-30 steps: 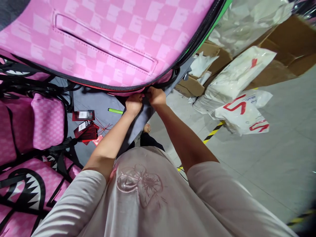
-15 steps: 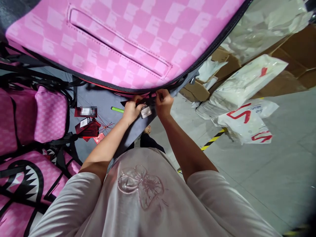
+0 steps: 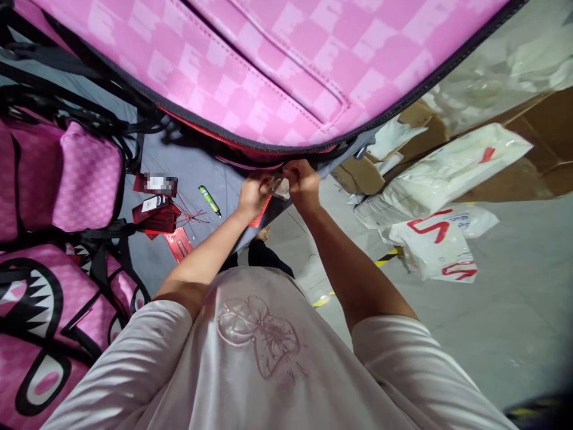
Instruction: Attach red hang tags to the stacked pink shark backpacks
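A large pink checkered backpack [image 3: 250, 77] with black edging fills the top of the head view. Just under its near edge, my left hand [image 3: 255, 192] is closed in a pinch by a small pale, see-through tag [image 3: 281, 188]. My right hand [image 3: 304, 184] is also closed, its fingertips at the tag's other side, under the bag's edge. What the right fingers grip is hidden. Below my left hand a red tag [image 3: 262, 212] hangs or lies at the table edge; I cannot tell which. A green marker [image 3: 209, 200] rests on the grey table [image 3: 179, 155].
Dark red tags [image 3: 154, 216] with thin strings lie left of the marker. More pink bags [image 3: 87, 179], some with shark-mouth prints, are piled at the left. White plastic bags [image 3: 441, 239] and cardboard [image 3: 514, 149] lie on the floor at the right, near black-and-yellow tape [image 3: 387, 257].
The large backpack appears shifted right and nearer. My left hand moved right, toward the right hand. The marker now lies turned, fully in sight. A red tag shows below my left hand.
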### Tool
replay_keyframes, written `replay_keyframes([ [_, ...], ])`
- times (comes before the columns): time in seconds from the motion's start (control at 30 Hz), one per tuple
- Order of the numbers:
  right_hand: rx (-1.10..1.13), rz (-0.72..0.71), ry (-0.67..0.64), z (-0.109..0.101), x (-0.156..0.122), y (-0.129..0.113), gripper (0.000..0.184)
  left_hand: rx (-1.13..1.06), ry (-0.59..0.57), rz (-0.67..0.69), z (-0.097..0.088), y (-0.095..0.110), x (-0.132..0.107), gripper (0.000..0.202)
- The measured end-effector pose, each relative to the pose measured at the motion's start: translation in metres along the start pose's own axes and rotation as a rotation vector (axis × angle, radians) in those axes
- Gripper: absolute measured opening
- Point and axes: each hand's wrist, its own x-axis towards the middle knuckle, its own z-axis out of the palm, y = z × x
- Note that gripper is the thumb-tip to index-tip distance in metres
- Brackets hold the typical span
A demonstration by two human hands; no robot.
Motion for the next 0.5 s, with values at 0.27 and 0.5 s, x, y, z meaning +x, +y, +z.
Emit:
replay_keyframes([
  [0.27, -0.027, -0.011, -0.010, -0.004, -0.006, 0.007, 0.018, -0.199, 0.226, -0.121, 0.013, -0.008, -0.012, 0.015],
  [0.5, -0.223, -0.227, -0.274, -0.005, 0.008, 0.007, 0.024, 0.187, 0.312, 0.020, 0.007, -0.005, -0.018, 0.014],
])
